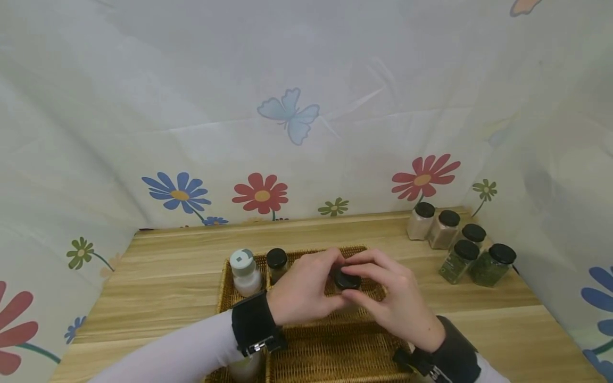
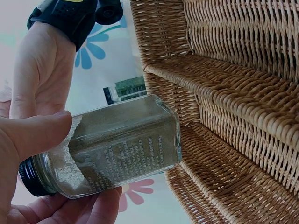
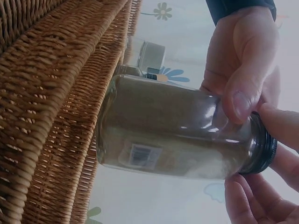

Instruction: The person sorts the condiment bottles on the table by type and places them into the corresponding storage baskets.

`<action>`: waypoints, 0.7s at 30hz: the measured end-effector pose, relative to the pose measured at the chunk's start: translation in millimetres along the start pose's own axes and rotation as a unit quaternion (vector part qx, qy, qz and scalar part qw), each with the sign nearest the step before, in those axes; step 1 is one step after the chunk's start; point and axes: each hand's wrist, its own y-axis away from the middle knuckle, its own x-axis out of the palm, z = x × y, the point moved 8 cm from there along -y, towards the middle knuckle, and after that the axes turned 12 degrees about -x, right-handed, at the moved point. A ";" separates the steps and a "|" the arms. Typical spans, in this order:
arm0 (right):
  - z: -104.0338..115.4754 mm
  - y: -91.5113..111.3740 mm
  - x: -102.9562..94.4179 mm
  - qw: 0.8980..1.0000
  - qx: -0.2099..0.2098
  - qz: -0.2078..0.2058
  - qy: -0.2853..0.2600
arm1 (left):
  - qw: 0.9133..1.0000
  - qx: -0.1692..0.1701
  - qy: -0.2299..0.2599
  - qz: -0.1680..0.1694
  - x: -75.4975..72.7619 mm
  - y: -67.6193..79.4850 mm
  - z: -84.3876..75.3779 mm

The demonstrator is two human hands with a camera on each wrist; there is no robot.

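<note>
Both hands meet over a wicker basket in the head view, around one glass spice jar. That jar has a black lid and holds a grey-brown powder; its clear glass body carries printed text, and a small barcode label shows in the right wrist view. My left hand grips the jar near its shoulder, thumb on one side and fingers on the other. My right hand holds it around the lid with thumb and fingers. In the wrist views the jar's base is right at the basket's divider.
In the basket's left part stand a white bottle and a black-lidded jar; another pale bottle is partly hidden by my left arm. Several black-lidded spice jars stand at the table's back right. A flowered curtain surrounds the wooden table.
</note>
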 end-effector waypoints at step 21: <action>-19.4 -1.8 -13.6 1.000 0.007 0.013 0.027 | 0.999 -0.037 -0.007 -0.009 -6.4 -5.2 13.2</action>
